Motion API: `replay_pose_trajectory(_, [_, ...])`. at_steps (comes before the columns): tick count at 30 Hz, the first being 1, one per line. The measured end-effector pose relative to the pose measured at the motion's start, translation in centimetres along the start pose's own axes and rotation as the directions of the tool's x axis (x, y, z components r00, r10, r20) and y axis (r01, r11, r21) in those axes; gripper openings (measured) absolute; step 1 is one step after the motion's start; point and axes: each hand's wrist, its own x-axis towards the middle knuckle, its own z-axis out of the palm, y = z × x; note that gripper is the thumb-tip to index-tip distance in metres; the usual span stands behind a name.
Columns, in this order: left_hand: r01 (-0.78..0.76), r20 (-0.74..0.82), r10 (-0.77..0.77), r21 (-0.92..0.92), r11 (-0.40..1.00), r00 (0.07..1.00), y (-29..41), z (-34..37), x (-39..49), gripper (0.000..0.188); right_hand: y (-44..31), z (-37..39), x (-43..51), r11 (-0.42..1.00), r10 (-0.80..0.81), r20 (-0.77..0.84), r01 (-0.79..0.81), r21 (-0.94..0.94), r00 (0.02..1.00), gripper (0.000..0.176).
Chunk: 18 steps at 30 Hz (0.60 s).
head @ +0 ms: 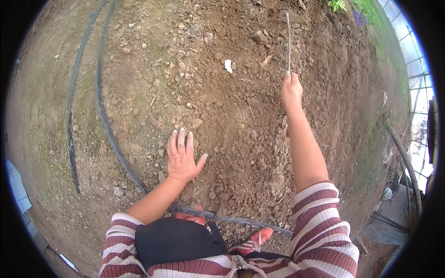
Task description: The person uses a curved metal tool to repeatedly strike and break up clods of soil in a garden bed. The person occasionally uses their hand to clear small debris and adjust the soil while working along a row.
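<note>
My right hand is closed around the handle of a hand hoe, whose shaft points away from me. The hoe's wide metal blade lies at the soil, top right of centre, its edges hard to tell from the earth. My left hand is held palm down over the cloddy brown soil with fingers apart and nothing in it. Whether its palm touches the ground cannot be told. A small white scrap lies on the soil between the hoe and the left hand's side.
A black hose curves down the left and passes by my red shoes. Another dark hose lies farther left. Green plants grow at the upper right, beside a framed translucent wall. A curved pole stands at the right.
</note>
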Motion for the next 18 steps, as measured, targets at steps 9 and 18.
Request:
replay_pose_trajectory(9, [0.023,0.02,-0.023,0.023,0.999,1.0,0.0,0.1,0.0,0.074,3.9,-3.2,-7.8,0.982,0.106,0.15,-0.08,-0.169,0.983,0.029])
replay_pose_trajectory(18, [0.01,-0.014,-0.01,0.013,1.0,1.0,0.1,0.2,0.0,0.073,5.8,-2.6,-12.9,0.996,0.088,0.132,-0.09,0.015,0.987,0.027])
